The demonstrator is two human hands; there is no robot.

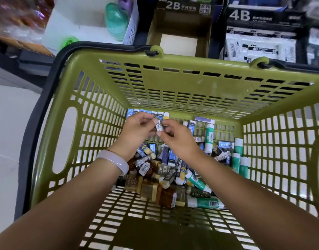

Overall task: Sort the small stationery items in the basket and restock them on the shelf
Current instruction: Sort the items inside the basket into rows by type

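Both pinching one 2B eraser [159,125]: left hand [137,129] at nine o'clock, right hand [178,137] at three, mid-basket [173,76], walls well apart.

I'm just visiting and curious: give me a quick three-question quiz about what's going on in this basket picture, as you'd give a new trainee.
1. True or false: both hands hold the same small eraser over the green basket.
2. Which wrist wears the pale bracelet: A) left, B) right, C) neither?
3. Fill in: the open cardboard box on the shelf beyond the basket is printed ___.

Key
1. True: the left hand and the right hand both pinch it.
2. A.
3. 2B; the box to its right reads 4B.
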